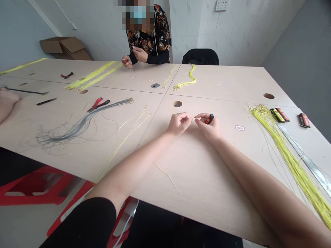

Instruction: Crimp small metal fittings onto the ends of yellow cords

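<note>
My left hand (179,123) is closed in a pinch on a thin yellow cord near the table's middle. Close beside it on the right, my right hand (208,126) pinches at the same small spot, with a red and black lighter (209,119) tucked in its fingers. What its fingertips grip is too small to make out. A short loose cord (167,174) lies on the table below my hands. Several yellow cords (129,134) stretch out left of my left hand. To the right is a small white label with a red border (240,128).
A yellow cord bundle (281,148), a steel ruler (305,156) and several lighters (279,115) lie right. Grey cords (85,120) and red pliers (98,104) lie left. Across the table (232,82), a person (148,38) works; another person's arm (7,105) is far left.
</note>
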Demonstrator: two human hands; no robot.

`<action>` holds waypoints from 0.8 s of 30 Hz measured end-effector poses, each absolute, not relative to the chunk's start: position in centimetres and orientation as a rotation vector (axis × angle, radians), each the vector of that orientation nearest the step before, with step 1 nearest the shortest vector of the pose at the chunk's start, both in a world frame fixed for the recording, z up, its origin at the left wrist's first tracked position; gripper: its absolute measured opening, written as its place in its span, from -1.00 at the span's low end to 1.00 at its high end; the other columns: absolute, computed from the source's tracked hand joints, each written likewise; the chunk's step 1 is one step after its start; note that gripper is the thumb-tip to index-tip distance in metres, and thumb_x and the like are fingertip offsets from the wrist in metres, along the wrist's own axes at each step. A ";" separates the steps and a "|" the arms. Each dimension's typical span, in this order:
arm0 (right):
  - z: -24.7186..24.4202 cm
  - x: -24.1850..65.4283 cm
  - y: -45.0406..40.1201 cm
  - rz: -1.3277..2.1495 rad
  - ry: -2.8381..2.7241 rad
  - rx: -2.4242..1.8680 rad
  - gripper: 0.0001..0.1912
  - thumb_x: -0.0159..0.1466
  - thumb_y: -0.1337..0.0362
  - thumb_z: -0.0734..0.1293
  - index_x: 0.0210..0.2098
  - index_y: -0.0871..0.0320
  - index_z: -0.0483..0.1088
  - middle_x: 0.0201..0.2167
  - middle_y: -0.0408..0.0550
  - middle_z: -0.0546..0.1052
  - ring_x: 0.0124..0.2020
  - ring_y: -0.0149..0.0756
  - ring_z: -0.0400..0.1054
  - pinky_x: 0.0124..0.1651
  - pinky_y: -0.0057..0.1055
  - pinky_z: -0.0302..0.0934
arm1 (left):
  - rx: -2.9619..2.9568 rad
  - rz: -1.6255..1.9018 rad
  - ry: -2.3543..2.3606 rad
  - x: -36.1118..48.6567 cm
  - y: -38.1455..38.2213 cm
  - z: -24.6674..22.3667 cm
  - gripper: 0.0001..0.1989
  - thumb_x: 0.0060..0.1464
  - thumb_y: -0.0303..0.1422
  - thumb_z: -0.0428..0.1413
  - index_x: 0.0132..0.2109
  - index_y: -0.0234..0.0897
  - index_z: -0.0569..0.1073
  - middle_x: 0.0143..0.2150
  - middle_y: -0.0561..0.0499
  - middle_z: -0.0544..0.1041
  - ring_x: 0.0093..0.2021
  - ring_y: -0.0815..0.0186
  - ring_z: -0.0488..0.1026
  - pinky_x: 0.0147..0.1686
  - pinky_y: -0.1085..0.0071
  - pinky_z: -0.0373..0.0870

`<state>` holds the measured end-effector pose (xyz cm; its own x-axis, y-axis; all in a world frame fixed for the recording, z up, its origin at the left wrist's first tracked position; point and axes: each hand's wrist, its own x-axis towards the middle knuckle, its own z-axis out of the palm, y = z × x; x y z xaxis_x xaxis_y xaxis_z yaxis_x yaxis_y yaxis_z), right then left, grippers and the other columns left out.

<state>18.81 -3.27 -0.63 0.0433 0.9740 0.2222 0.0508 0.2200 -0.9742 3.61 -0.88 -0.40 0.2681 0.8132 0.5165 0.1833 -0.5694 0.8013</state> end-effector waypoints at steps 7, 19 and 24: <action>-0.5 18.8 -3.3 0.982 -1.330 -1.098 -0.81 0.03 0.18 0.40 -0.44 0.18 0.44 -0.71 -0.31 0.00 -0.64 -0.53 -0.14 -0.54 -0.45 -0.18 | 1.922 1.327 0.896 3.6 -0.9 -0.4 -0.78 -0.02 -0.36 0.06 -0.58 -0.32 0.31 -0.65 0.12 0.27 -0.62 0.51 0.13 -0.60 0.52 0.06; -1.0 18.9 -3.0 0.964 -1.343 -1.122 -0.80 0.09 0.15 0.37 -0.45 0.17 0.44 -0.70 -0.28 0.06 -0.63 -0.52 -0.09 -0.54 -0.46 -0.14 | 1.966 1.297 0.909 3.6 -1.0 -0.4 -0.78 -0.03 -0.36 0.04 -0.59 -0.31 0.28 -0.64 0.12 0.27 -0.61 0.50 0.13 -0.60 0.51 0.07; -0.7 18.8 -3.2 0.960 -1.354 -1.116 -0.82 0.09 0.17 0.37 -0.47 0.17 0.42 -0.70 -0.27 0.09 -0.62 -0.51 -0.06 -0.53 -0.46 -0.11 | 1.972 1.292 0.922 3.6 -1.0 -0.5 -0.79 -0.04 -0.37 0.03 -0.58 -0.31 0.30 -0.64 0.11 0.28 -0.61 0.50 0.14 -0.59 0.51 0.07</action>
